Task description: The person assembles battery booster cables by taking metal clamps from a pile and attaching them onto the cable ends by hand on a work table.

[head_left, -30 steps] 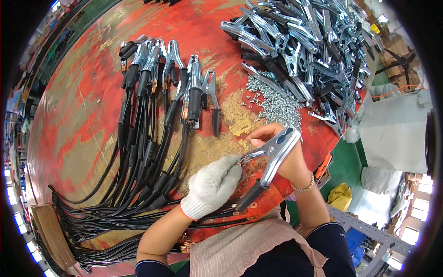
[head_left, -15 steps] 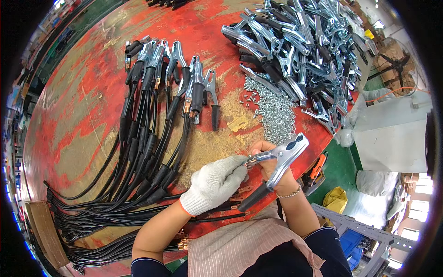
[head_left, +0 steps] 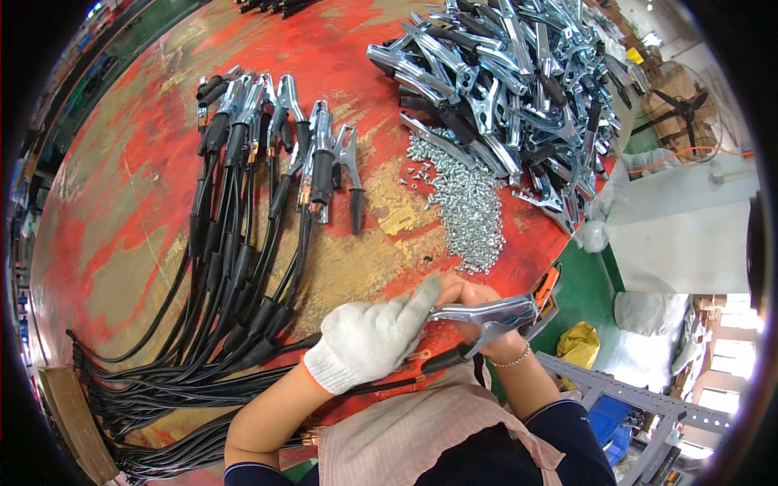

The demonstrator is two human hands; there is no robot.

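A silver battery clamp (head_left: 504, 312) with a black sleeve (head_left: 444, 360) on one handle is held over the table's near edge. My right hand (head_left: 470, 293), bare with a beaded bracelet, is closed around it from behind. My left hand (head_left: 369, 342), in a white knit glove, pinches the clamp's bare handle end against my right fingertips. The gloved fingers hide whatever else lies between them. Below the glove, a copper ring lug (head_left: 421, 354) shows among black cables (head_left: 243, 377).
A heap of clamps (head_left: 502, 89) lies at the back right, beside a pile of small screws (head_left: 470, 215). Clamps joined to cables (head_left: 235, 154) lie at left on the worn red table (head_left: 105, 235). An orange-handled tool (head_left: 548, 283) sits right; a fan (head_left: 685, 113) stands beyond.
The clamp has swung down and turned, its jaws now pointing right instead of up-right. My fingers have closed together at its handle end. The view has shifted slightly.
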